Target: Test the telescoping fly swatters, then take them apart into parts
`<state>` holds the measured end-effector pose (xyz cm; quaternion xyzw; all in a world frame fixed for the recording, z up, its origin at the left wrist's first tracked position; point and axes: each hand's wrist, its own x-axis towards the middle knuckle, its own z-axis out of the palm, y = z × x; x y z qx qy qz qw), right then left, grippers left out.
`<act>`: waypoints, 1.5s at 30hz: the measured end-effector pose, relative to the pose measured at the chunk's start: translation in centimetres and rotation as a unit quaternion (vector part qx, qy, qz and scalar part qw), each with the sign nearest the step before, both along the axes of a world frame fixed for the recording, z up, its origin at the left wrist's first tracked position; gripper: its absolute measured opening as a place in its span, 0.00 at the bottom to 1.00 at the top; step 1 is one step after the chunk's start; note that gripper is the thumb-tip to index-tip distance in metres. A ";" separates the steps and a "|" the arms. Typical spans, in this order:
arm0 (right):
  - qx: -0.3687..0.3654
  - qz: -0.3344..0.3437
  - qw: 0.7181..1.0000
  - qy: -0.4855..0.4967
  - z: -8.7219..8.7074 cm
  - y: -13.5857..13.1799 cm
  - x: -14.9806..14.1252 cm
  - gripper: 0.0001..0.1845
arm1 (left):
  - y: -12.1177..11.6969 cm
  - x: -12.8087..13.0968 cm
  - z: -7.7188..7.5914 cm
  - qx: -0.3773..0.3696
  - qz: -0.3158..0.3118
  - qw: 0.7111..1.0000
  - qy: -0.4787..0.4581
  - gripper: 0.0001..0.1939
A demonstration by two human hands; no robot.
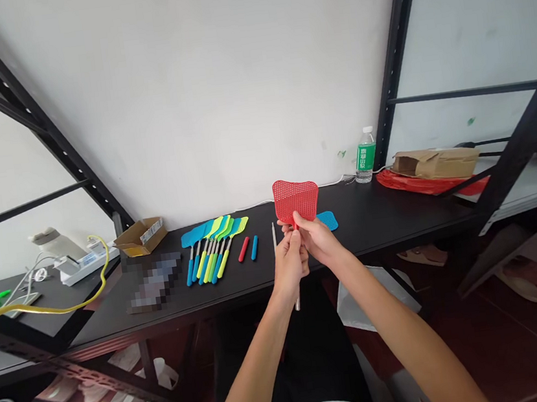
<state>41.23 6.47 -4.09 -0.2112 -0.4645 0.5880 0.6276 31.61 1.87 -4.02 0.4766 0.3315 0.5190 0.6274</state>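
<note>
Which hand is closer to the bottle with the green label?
The person's right hand. It pinches the base of the red mesh paddle, to the left of the bottle; the left hand grips the metal rod below, farther left.

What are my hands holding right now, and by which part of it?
A red mesh paddle: the right hand grips the base of its head, the left hand the metal rod below.

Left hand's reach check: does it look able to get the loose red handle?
Probably yes: the red handle lies uncovered nearby, though the left hand is busy gripping the red swatter.
</note>
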 end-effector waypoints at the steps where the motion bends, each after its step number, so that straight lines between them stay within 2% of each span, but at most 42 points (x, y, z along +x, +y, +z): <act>1: -0.010 0.015 1.000 0.015 0.0 -0.1 -0.2 0.19 | -0.1 0.0 0.2 -0.009 -0.010 1.000 -0.015 0.23; 4: -0.053 0.061 0.995 0.050 0.3 -0.2 -0.3 0.20 | -0.9 0.0 0.7 -0.039 -0.043 0.997 -0.055 0.21; 6: -0.068 0.067 0.992 0.088 0.8 -0.1 0.6 0.19 | -1.8 0.1 0.5 -0.058 -0.070 0.993 -0.077 0.19; 8: -0.061 0.033 0.988 0.135 1.1 0.3 2.5 0.17 | -2.7 0.2 -0.1 -0.084 -0.102 0.987 -0.086 0.18; 10: -0.052 -0.025 0.989 0.139 1.1 0.9 5.1 0.16 | -3.3 0.1 -1.0 -0.104 -0.115 0.984 -0.083 0.17; 12: -0.080 -0.076 0.993 0.045 0.4 1.6 7.7 0.16 | -3.1 -0.1 -1.7 -0.105 -0.089 0.988 -0.067 0.17; 14: -0.098 -0.174 0.976 -0.090 -0.9 2.4 9.7 0.17 | -2.2 -0.5 -2.0 -0.087 -0.034 0.995 -0.037 0.15; 17: -0.116 -0.265 0.915 -0.281 -2.9 3.5 11.3 0.17 | 0.1 -1.2 -1.8 -0.062 0.023 0.998 0.014 0.15; 19: -0.129 -0.278 0.878 -0.367 -3.8 4.0 11.7 0.15 | 1.8 -1.7 -1.6 -0.039 0.046 0.996 0.063 0.21; 21: -0.130 -0.293 0.839 -0.441 -4.1 4.1 11.7 0.15 | 3.6 -2.2 -1.5 0.005 0.070 0.985 0.155 0.28; 23: -0.126 -0.312 0.792 -0.510 -3.9 3.9 11.6 0.18 | 5.4 -2.5 -1.4 0.059 0.089 0.950 0.292 0.32; 25: -0.131 -0.329 0.745 -0.566 -3.5 3.5 11.5 0.21 | 7.2 -2.4 -1.2 0.100 0.098 0.895 0.423 0.37; 27: -0.145 -0.340 0.707 -0.603 -3.2 3.1 11.4 0.23 | 8.7 -2.0 -0.9 0.118 0.101 0.856 0.493 0.40; 29: -0.154 -0.349 0.687 -0.618 -3.0 2.9 11.3 0.25 | 10.0 -1.3 -0.6 0.126 0.103 0.832 0.530 0.42; 33: -0.158 -0.359 0.680 -0.620 -3.2 3.0 11.3 0.28 | 11.6 0.0 -0.3 0.147 0.117 0.764 0.617 0.40; 37: -0.166 -0.367 0.679 -0.614 -3.5 3.2 11.2 0.24 | 12.1 0.6 -0.5 0.162 0.122 0.704 0.681 0.32; 41: -0.158 -0.381 0.677 -0.610 -3.7 3.3 11.0 0.23 | 12.2 0.6 -0.7 0.182 0.118 0.663 0.716 0.24; 45: -0.150 -0.387 0.683 -0.601 -3.9 3.4 11.0 0.23 | 12.3 0.4 -1.1 0.192 0.131 0.639 0.733 0.20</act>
